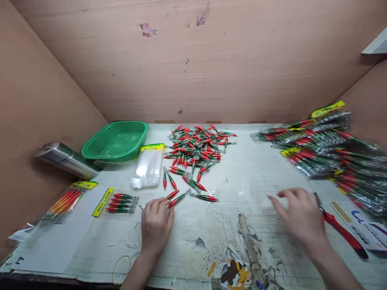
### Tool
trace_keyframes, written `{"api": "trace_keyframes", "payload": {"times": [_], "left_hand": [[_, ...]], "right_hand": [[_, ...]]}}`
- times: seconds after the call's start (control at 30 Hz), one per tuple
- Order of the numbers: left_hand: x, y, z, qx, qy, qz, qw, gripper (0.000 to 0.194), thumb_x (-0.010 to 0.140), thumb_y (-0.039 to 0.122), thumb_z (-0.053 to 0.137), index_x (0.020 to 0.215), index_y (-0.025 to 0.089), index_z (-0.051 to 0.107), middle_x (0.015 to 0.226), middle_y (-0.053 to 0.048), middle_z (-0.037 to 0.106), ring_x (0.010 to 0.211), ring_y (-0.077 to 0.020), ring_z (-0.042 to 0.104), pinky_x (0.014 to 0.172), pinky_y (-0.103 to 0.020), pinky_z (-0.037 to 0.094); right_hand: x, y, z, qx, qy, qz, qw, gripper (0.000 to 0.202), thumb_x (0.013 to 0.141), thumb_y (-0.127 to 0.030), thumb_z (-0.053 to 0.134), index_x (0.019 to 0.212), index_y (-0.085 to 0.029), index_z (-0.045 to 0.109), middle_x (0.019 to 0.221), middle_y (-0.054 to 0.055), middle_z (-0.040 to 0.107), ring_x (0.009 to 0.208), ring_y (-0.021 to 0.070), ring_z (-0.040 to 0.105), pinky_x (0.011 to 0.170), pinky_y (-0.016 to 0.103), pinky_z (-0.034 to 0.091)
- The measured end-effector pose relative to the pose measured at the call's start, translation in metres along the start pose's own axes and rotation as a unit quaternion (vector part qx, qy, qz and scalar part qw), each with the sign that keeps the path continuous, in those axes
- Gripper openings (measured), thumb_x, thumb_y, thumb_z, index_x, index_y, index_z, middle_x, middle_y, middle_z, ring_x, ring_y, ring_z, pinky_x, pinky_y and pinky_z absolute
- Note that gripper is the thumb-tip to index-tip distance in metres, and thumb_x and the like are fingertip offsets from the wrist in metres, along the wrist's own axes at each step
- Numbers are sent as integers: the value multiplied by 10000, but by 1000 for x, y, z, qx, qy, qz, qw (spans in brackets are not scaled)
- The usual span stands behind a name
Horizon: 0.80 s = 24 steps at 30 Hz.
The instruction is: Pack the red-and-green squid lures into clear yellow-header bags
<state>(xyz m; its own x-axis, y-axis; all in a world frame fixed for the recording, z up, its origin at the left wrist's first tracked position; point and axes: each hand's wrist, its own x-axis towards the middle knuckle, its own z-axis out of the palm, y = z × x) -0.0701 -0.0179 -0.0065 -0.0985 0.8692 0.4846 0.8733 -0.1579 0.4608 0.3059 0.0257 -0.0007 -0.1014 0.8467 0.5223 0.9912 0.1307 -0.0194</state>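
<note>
My left hand rests on the table with its fingers curled, closed on the red end of a red-and-green fishing lure. Another lure lies against the fingertips. What sits under the palm is hidden. My right hand, slightly blurred, hovers over the right side with thumb and fingers apart and nothing between them. Beyond the left hand spreads a loose pile of lures, several scattered at its near edge. A stack of clear bags with yellow headers lies left of the pile.
A green basket and a steel flask stand at left. Bagged lures and an orange-red pack lie nearer. Packed lures heap at right, near red-handled pliers and a card. A rubber band lies in front.
</note>
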Motion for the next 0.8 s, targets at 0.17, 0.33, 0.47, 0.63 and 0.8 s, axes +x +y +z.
{"api": "trace_keyframes", "payload": {"times": [0.17, 0.33, 0.47, 0.63, 0.8], "left_hand": [[-6, 8, -15, 73, 48, 155, 984, 116, 823, 126, 613, 936, 153, 607, 873, -73, 652, 829, -217, 556, 806, -376, 444], [-8, 12, -11, 152, 38, 141, 978, 202, 827, 196, 624, 1019, 133, 608, 974, -100, 671, 890, -270, 540, 768, -402, 432], [0, 5, -5, 188, -4, 107, 976, 273, 808, 238, 648, 1058, 134, 612, 1070, -99, 674, 1023, -314, 508, 836, -443, 401], [12, -1, -2, 171, -65, 58, 981, 176, 757, 216, 694, 916, 153, 651, 1031, -82, 693, 1044, -323, 508, 893, -470, 376], [17, -2, 2, 166, -92, 37, 981, 50, 787, 157, 650, 833, 175, 662, 955, -56, 706, 969, -275, 550, 861, -435, 400]], "right_hand": [[-66, 63, -17, -211, -82, 132, 965, 504, 894, -571, 357, 727, -162, 599, 733, 147, 475, 717, 324, 467, 536, 361, 357], [-81, 52, -8, -237, -100, 191, 947, 416, 919, -408, 340, 818, -108, 610, 806, 203, 509, 754, 353, 496, 521, 355, 339], [-70, 54, -5, -185, -62, 185, 963, 342, 903, -341, 302, 793, -137, 554, 742, 192, 514, 733, 365, 504, 543, 384, 319], [-52, -2, -19, 28, 5, -112, 993, 208, 927, -322, 362, 816, -191, 480, 702, 59, 478, 649, 233, 473, 574, 326, 306], [-45, -104, -9, 152, -11, -250, 956, 147, 911, -150, 365, 844, -173, 494, 774, 60, 501, 710, 205, 441, 673, 317, 305]]}}
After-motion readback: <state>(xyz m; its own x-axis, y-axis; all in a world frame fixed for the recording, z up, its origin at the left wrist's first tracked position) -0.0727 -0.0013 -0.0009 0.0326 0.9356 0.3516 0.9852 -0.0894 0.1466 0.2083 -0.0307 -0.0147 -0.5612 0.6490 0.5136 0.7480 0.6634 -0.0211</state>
